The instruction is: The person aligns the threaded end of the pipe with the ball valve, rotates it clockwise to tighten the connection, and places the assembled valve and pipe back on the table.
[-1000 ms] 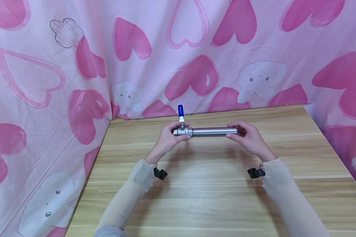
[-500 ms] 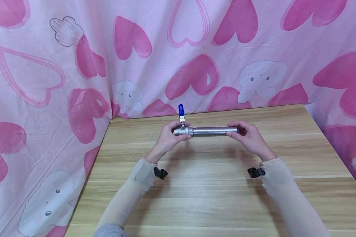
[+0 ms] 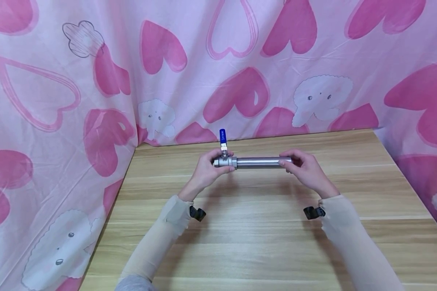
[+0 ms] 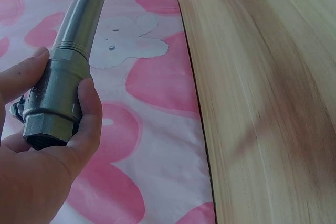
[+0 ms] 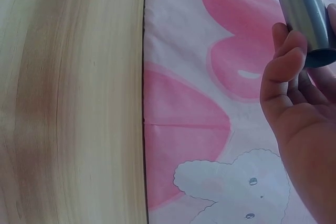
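Observation:
A steel ball valve [image 3: 224,162] with a blue lever handle [image 3: 223,136] is joined to one end of a steel pipe [image 3: 258,163]. My left hand [image 3: 208,166] grips the valve body, thumb on the near side and fingers behind. Thread lines show on the pipe where it enters the valve's hex end [image 4: 73,52] in the left wrist view. My right hand [image 3: 306,167] holds the pipe's far end between thumb and fingers. That end's open rim [image 5: 321,57] shows in the right wrist view. Pipe and valve lie level above the table, lever pointing away from me.
Below both hands is a wood-grain table [image 3: 255,234]. A pink curtain [image 3: 189,93] with hearts hangs along its back and sides. A small black camera [image 3: 197,213] sits on the left wrist, and another camera [image 3: 314,212] on the right.
My right thumb has shifted up over the pipe, and fingertips now show beneath it. My left hand, the valve and the lever stay nearly in place.

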Motion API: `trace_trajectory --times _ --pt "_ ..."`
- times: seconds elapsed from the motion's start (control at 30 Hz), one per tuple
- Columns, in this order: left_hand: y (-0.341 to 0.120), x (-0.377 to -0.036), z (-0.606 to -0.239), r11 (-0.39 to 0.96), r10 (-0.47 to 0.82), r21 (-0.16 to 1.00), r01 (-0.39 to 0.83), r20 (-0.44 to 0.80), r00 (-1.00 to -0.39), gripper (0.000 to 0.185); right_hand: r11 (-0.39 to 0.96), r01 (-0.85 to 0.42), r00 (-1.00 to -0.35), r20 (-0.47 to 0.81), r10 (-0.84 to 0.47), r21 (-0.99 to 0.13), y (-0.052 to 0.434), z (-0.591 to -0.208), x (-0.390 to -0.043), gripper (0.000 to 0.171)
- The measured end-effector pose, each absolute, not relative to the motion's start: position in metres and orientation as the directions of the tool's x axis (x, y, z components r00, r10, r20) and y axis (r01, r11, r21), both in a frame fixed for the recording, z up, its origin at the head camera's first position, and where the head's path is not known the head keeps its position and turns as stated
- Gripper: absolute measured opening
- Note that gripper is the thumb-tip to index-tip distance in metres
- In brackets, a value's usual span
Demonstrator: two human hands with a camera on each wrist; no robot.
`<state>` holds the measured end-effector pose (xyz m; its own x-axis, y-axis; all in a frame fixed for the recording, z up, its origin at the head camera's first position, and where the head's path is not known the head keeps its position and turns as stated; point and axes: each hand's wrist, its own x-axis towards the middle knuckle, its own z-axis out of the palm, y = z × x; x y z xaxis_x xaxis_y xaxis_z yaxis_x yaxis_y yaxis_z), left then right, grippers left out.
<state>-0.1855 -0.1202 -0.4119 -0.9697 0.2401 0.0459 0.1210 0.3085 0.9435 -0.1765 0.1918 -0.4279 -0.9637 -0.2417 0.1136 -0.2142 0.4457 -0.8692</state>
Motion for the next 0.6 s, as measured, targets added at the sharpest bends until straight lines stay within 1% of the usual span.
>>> trace_trajectory --times 0.27,0.4,0.6 --pt "-0.1188 -0.1856 -0.4111 0.329 0.239 0.940 0.088 0.007 -0.971 0.047 0.444 -0.230 -0.962 0.132 -0.240 -0.866 0.1949 -0.4326 -0.1779 0.029" --pt "-0.1188 -0.1852 -0.4113 0.321 0.240 0.942 0.096 0.017 -0.971 0.044 0.443 -0.211 -0.967 0.120 -0.225 -0.872 0.1954 -0.4337 -0.1776 0.031" --pt "-0.1189 -0.1852 -0.4116 0.316 0.244 0.942 0.115 0.037 -0.969 0.043 0.448 -0.218 -0.965 0.123 -0.231 -0.867 0.1957 -0.4333 -0.1772 0.032"
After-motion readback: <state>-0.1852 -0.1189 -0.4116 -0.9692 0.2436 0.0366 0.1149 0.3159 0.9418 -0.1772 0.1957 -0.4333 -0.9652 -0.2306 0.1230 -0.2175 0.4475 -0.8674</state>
